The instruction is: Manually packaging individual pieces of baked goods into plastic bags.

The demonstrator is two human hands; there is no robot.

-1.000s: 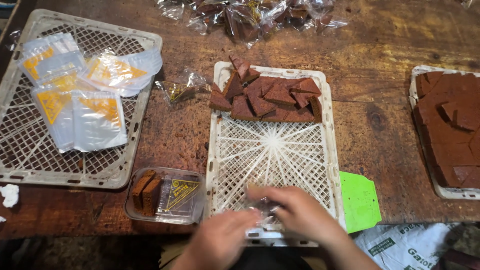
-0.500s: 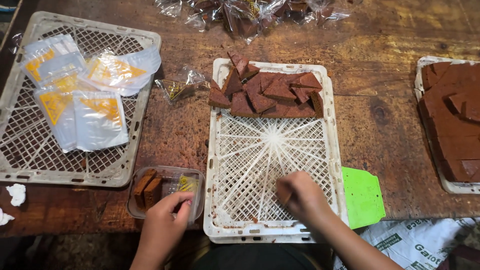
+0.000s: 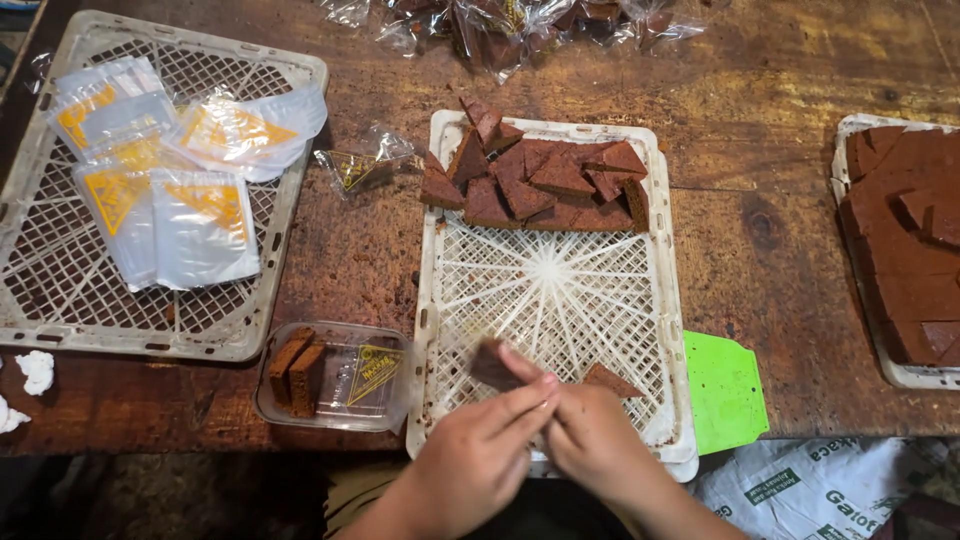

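Left hand: my left hand (image 3: 478, 455) is closed over the near rim of the white plastic lattice tray (image 3: 660, 300), fingers pinching a brown triangular cake slice (image 3: 492, 364) by its end, lifted clear of the mesh.
Right hand: my right hand (image 3: 590, 440) presses against the left, gripping a second brown triangular cake slice (image 3: 610, 380) so the two meet.
Cake pile: loose brown cake triangles (image 3: 540, 185) heaped at the tray's far end.
Clear tub: a clear plastic tub (image 3: 335, 378) with two upright slices sits just left, within reach.
Counter: the worn wooden counter (image 3: 760, 130) also carries a lattice tray of clear yellow-printed bags (image 3: 165, 190) and a green plastic scraper (image 3: 722, 390).
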